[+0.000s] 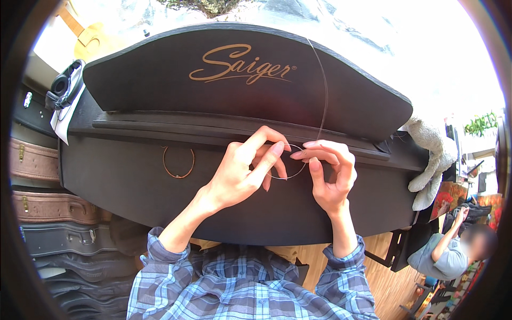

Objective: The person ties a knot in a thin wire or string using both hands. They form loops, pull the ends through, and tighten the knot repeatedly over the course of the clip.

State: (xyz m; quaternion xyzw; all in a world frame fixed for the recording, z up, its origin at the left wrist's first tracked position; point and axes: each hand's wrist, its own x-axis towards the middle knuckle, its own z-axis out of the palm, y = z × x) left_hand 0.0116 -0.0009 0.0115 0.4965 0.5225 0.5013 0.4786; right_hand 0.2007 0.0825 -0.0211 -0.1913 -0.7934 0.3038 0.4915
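Observation:
A thin silvery string, like a guitar string (287, 178), is bent into a small loop between my two hands. My left hand (241, 173) pinches the loop between thumb and fingers at its left side. On the other side, the curled fingers of my right hand (335, 173) are closed about the string, with the thumb close by. From the right hand one long loose strand arcs up past the upright black panel (160, 58). A copper-coloured coiled string (178, 176) lies on the black surface (128, 170) to the left of my hands.
Headphones (66, 85) rest at the far left, and a guitar (88, 40) stands behind. Instrument cases (64, 205) are stacked on the left. A pale plush toy (429, 160) drapes over the right end. A seated person (440, 258) is at the lower right.

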